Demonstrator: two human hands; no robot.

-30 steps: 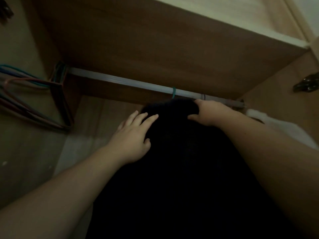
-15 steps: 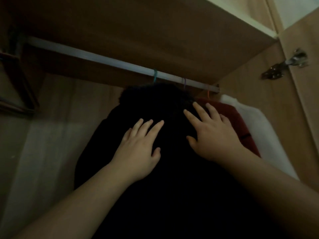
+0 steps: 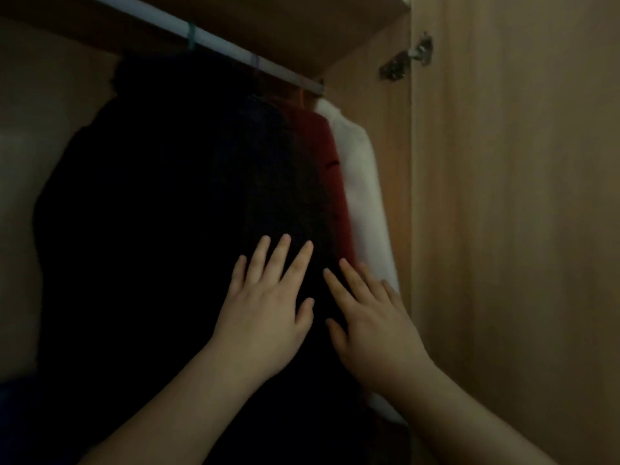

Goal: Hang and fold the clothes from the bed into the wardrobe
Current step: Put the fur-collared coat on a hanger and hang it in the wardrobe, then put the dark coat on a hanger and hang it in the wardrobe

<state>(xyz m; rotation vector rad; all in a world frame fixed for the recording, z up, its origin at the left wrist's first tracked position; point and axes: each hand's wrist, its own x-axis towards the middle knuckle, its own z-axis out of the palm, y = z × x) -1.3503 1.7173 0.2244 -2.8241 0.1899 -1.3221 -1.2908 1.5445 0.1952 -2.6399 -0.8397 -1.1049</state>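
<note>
Seen from the head camera in a dim wardrobe, a black garment (image 3: 151, 246) hangs from the rail (image 3: 214, 40), its folds and lower hem lost in shadow. The left hand (image 3: 265, 317) and right hand (image 3: 372, 330) lie flat against its front, fingers (image 3: 281, 256) spread and released, grasping nothing. Just beside it to the right hang a red garment (image 3: 322, 169) and a white garment (image 3: 362, 182), mostly hidden edge-on. A metal hinge (image 3: 407, 57) sits on the open door (image 3: 520, 229). Hangers show only as coloured hooks.
</note>
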